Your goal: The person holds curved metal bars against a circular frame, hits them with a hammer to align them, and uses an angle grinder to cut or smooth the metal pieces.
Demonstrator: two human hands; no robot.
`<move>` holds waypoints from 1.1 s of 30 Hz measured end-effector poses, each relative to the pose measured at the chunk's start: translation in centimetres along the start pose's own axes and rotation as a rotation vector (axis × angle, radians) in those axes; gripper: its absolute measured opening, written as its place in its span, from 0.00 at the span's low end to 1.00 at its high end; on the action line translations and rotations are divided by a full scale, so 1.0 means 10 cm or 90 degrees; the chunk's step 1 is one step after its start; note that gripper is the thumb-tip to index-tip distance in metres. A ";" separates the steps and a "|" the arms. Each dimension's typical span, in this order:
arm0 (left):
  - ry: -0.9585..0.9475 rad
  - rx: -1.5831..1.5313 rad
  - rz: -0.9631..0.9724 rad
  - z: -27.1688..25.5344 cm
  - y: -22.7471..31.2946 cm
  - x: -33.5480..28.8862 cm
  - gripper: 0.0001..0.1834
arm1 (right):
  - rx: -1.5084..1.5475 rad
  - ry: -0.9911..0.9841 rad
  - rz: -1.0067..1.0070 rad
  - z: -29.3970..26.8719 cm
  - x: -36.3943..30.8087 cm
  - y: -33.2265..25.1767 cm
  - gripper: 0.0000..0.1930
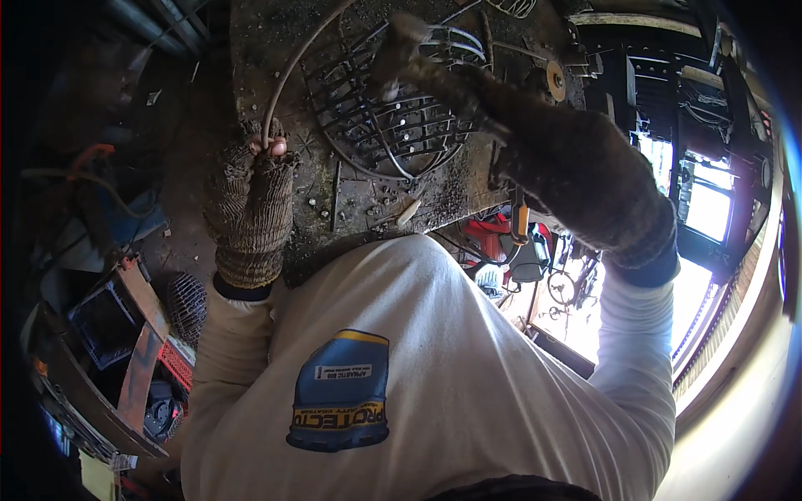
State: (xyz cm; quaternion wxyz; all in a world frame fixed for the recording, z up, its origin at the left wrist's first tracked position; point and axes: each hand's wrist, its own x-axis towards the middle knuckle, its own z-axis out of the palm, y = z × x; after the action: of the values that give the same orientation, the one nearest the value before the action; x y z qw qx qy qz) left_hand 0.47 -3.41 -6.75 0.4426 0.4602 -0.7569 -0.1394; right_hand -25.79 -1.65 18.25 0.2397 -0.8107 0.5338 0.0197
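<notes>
A thin, curved, pale brown rod (292, 70) runs from the person's left hand (254, 196) up over the bench toward the top edge of the view, bowing along the left side of a round, dark metal lattice (393, 153) of crossed strips. The left hand, in a dirty brown knitted glove, is closed on the rod's near end, with bare fingertips (277, 147) showing around it; the rod rises out of the grip, away from the body. The lattice lies flat to the right of this hand, well within the bench.

Over the lattice is a blurred, dark, hammer-like tool (401, 48), its head toward the upper left. The right hand (535, 138), in a dark glove, appears wrapped around its handle, though motion blur hides the fingers; whether the tool touches the lattice I cannot tell.

The grimy, grit-strewn workbench (313, 219) bears a thin straight rod (336, 197) just beside the left hand and a short, pale, tapered piece (408, 212) near the front edge. A tan disc (555, 81) sits toward the upper right. An orange-handled tool (520, 224) is at the bench's edge, below the right forearm.
</notes>
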 end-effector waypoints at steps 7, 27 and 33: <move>-0.006 0.141 0.109 0.08 -0.14 -0.12 0.11 | -0.062 -0.236 0.181 0.01 -0.03 -0.23 0.22; -0.005 -0.055 -0.073 -0.01 0.04 -0.01 0.07 | 0.120 -0.563 0.538 -0.58 0.78 -0.54 0.23; -0.052 -0.264 -0.181 0.08 -0.12 -0.19 0.11 | 0.007 -0.539 0.545 -0.69 0.78 -0.83 0.23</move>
State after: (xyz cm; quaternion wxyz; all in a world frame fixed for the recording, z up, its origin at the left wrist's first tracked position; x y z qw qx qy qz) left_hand 0.88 -2.64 -9.02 0.4725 0.4552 -0.6569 -0.3714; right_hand -16.73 -8.57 25.15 0.4066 -0.4442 0.6709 0.4326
